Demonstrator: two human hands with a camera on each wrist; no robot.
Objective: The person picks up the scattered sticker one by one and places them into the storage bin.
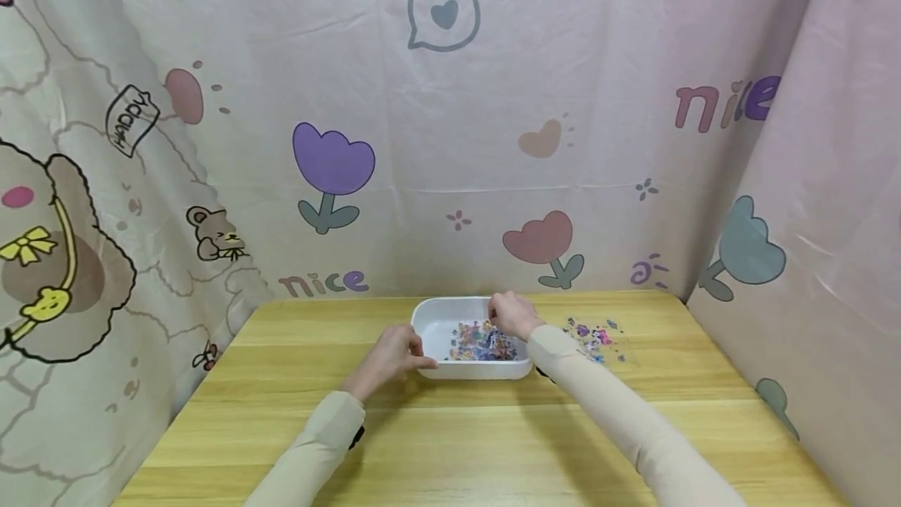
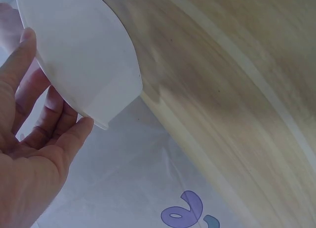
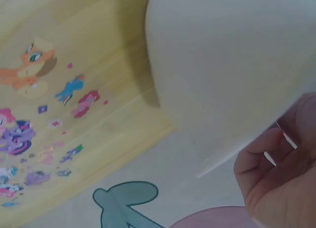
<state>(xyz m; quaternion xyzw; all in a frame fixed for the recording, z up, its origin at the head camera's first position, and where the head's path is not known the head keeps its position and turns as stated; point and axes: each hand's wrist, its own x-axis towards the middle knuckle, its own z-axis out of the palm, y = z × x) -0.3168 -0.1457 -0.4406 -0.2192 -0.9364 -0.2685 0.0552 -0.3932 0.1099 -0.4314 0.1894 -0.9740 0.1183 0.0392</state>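
The white tray point(image 1: 486, 371) sits on the wooden surface point(image 1: 436, 444), near its far edge; twelve o'clock is here the direction of the patterned curtain point(image 1: 450, 100) behind. At eight o'clock of the tray, the left hand point(image 1: 389, 358) grips its rim: the fingers point(image 2: 15, 67) are bent at the rim, and the thumb point(image 2: 78, 136) touches the edge too. At two o'clock, the right hand point(image 1: 512, 314) is at the tray's side, its fingers curled and directed downward. Their tips are hidden, so I cannot tell whether they pinch something. Inside the tray, mostly toward four o'clock, lie small colourful pieces point(image 1: 482, 343), close together; they are too small to recognise. Outside the tray, at three o'clock, cartoon pony pictures point(image 1: 594, 337) lie flat on the surface, in orange, pink, purple and blue. Cream sleeves point(image 1: 619, 421) cover both forearms, which come from five and seven o'clock.
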